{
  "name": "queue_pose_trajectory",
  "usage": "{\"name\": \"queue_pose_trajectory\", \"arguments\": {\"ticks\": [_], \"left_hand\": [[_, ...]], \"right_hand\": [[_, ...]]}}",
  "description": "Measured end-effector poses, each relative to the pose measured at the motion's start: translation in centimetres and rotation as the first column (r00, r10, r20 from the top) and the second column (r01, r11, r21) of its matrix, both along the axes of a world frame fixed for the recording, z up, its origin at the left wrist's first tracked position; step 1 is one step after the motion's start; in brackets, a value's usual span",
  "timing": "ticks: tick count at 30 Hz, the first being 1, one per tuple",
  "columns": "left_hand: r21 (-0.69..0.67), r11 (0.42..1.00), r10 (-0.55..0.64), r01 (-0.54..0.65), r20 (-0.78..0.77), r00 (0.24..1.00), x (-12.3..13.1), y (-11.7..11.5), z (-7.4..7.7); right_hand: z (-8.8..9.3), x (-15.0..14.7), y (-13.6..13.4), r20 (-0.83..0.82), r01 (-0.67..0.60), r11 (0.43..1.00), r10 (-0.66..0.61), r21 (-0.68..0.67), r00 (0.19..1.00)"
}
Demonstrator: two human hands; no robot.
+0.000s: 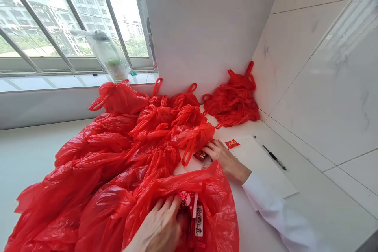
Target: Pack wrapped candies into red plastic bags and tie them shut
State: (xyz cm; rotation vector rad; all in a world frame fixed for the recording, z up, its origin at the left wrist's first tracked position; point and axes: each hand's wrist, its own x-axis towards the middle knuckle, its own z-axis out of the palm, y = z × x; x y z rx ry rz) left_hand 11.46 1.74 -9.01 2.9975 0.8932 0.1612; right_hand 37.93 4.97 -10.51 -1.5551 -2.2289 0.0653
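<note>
My left hand (161,222) is at the mouth of an open red plastic bag (223,204) at the bottom of the head view. Its fingers are curled, their tips hidden against the contents. Inside the bag lie a pink and red printed packet (186,201) and a red package with a white label (199,220) bearing dark characters. Further back, my right hand (217,152) bends its fingers over a small dark red packet (201,155) with gold writing, on the white table beside the bags. Part of that packet is under the fingers.
Several tied, filled red bags (118,141) are heaped at left. A pile of crumpled red bags (234,100) sits in the corner. A small red packet (232,143) and a black pen (273,155) lie on white paper (262,169). A wrapped jar (109,55) stands on the windowsill.
</note>
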Motion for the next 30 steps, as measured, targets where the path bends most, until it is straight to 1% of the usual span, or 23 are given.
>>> {"name": "queue_pose_trajectory", "arguments": {"ticks": [2,4,7,9,11,12,13,14,15,16,17,18,19,20,22,24,25,27,30], "left_hand": [[-0.007,1.000,-0.009,0.008,-0.046,0.999,0.2,0.0,0.2],[-0.018,1.000,-0.020,0.018,-0.112,0.993,0.2,-0.2,0.6],[0.017,0.999,-0.024,0.028,-0.218,0.976,-0.3,-0.8,1.1],[0.049,0.996,-0.064,0.077,-0.229,0.971,-1.1,-1.5,1.5],[0.085,0.987,-0.115,0.139,-0.243,0.963,-1.7,-2.0,2.0],[0.100,0.982,-0.129,0.159,-0.254,0.959,-1.9,-2.2,2.4],[0.110,0.979,-0.139,0.173,-0.266,0.954,-1.9,-2.3,2.8],[0.106,0.979,-0.138,0.172,-0.266,0.954,-1.9,-2.3,3.2],[0.086,0.985,-0.125,0.151,-0.251,0.960,-1.7,-2.2,3.7],[0.058,0.991,-0.108,0.124,-0.227,0.968,-1.5,-2.0,4.1],[0.035,0.994,-0.098,0.107,-0.207,0.973,-1.3,-1.8,4.4],[0.020,0.994,-0.099,0.105,-0.201,0.975,-1.1,-1.5,4.6],[0.013,0.993,-0.109,0.114,-0.211,0.971,-0.9,-1.3,4.8],[0.015,0.992,-0.118,0.125,-0.233,0.965,-0.8,-1.1,4.8],[0.011,0.991,-0.126,0.134,-0.271,0.954,-0.6,-1.0,5.0],[-0.022,0.996,-0.085,0.083,-0.265,0.960,-0.6,-1.0,5.3],[-0.042,0.997,-0.066,0.057,-0.252,0.966,-0.6,-1.0,5.5],[-0.057,0.997,-0.062,0.051,-0.212,0.975,-0.5,-1.3,5.8],[-0.031,0.992,-0.124,0.121,-0.147,0.981,-0.1,-1.8,5.7]], "right_hand": [[-0.1,-0.6,0.1,-0.008,0.024,0.999,-0.024,0.023,1.000],[0.1,-0.6,0.1,-0.035,0.034,0.999,-0.032,0.042,0.999],[1.3,0.4,-0.8,-0.128,0.057,0.995,-0.046,0.082,0.991],[3.1,1.1,-2.3,-0.221,0.118,0.985,-0.087,0.127,0.971],[5.5,1.0,-4.4,-0.340,0.216,0.955,-0.138,0.205,0.930],[6.8,0.7,-5.5,-0.465,0.292,0.917,-0.140,0.272,0.874],[8.0,0.1,-6.5,-0.540,0.294,0.905,-0.089,0.306,0.837],[9.1,-0.8,-7.4,-0.552,0.207,0.934,-0.013,0.292,0.834],[9.9,-1.7,-8.1,-0.520,0.059,0.966,0.083,0.251,0.850],[10.4,-2.6,-8.5,-0.435,-0.114,0.970,0.199,0.214,0.878],[10.5,-3.5,-8.7,-0.327,-0.269,0.953,0.302,0.143,0.895],[10.2,-4.2,-8.6,-0.212,-0.374,0.925,0.378,0.057,0.901],[9.5,-4.7,-8.5,-0.101,-0.419,0.908,0.415,-0.025,0.904],[8.6,-4.9,-8.4,-0.008,-0.407,0.908,0.408,-0.099,0.913],[6.3,-4.5,-8.3,0.130,-0.282,0.941,0.308,-0.185,0.942],[4.4,-3.5,-8.8,0.209,-0.147,0.969,0.188,-0.198,0.960],[3.7,-3.0,-9.2,0.228,-0.101,0.977,0.143,-0.188,0.963],[3.1,-2.2,-9.9,0.240,-0.053,0.985,0.092,-0.163,0.966],[3.5,-2.1,-10.4,0.262,-0.035,0.982,0.084,-0.186,0.961]]}}
